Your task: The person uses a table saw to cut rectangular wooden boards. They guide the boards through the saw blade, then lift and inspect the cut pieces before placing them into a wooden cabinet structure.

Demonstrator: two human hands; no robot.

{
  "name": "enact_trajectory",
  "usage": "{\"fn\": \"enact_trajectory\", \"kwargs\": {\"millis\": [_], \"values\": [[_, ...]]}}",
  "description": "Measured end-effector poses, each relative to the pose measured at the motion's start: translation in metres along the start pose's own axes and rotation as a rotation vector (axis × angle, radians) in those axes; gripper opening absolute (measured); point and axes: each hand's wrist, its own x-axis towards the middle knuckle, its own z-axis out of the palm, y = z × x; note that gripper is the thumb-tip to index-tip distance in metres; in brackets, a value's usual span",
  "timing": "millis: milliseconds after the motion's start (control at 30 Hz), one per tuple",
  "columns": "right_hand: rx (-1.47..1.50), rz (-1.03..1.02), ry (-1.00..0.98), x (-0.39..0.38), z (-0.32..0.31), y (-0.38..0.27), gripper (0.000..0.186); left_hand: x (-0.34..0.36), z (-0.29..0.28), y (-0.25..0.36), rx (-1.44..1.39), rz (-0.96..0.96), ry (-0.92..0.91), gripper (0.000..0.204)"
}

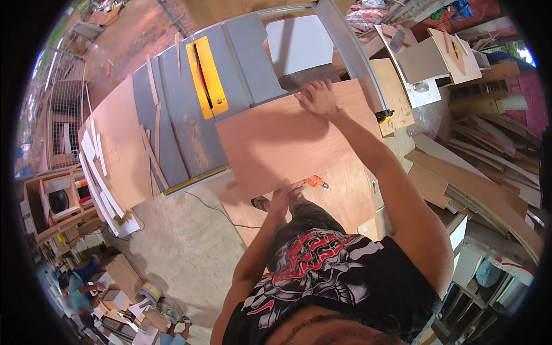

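Observation:
A reddish-brown plywood panel (pixel 276 138) lies partly over the grey table saw top (pixel 241 49), its near part reaching out toward me. My left hand (pixel 282 201) is closed on the panel's near edge. At the far edge, my right hand (pixel 318 99) has its fingers curled over the wood, with that arm stretched across the panel's right side. The yellow throat plate (pixel 215 92) with its dark blade slot sits just beyond the panel's far left corner. Along the panel's right side runs the metal rip fence (pixel 362 57).
Thin wood offcuts (pixel 150 149) lie on the saw's left side, with white strips (pixel 98 172) farther left. Below the panel, an orange power drill (pixel 314 181) rests on another plywood sheet (pixel 339 201). Stacked boards (pixel 483 190) crowd the right. A person (pixel 77 287) is at lower left.

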Motion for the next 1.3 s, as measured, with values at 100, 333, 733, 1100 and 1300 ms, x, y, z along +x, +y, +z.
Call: {"fn": "enact_trajectory", "kwargs": {"millis": [100,333,733,1100,1300], "values": [[-0.105,0.021,0.118,-0.032,0.007,-0.031,0.068,0.000,0.006,-0.003,-0.034,0.047,0.028,0.039],[-0.096,0.144,-0.070,-0.032,-0.004,-0.061,0.075,0.002,0.021,0.015,0.118,-0.016,0.096,0.054],[-0.095,0.164,-0.116,-0.012,0.009,-0.051,0.078,0.013,0.049,0.048,0.003,-0.098,0.159,0.073],[-0.138,0.181,-0.119,0.028,0.023,-0.042,0.076,0.041,0.050,0.072,-0.024,-0.044,0.167,0.074],[-0.138,0.181,-0.111,0.045,0.022,-0.042,0.076,0.053,0.054,0.084,-0.019,0.000,0.202,0.071]]}}
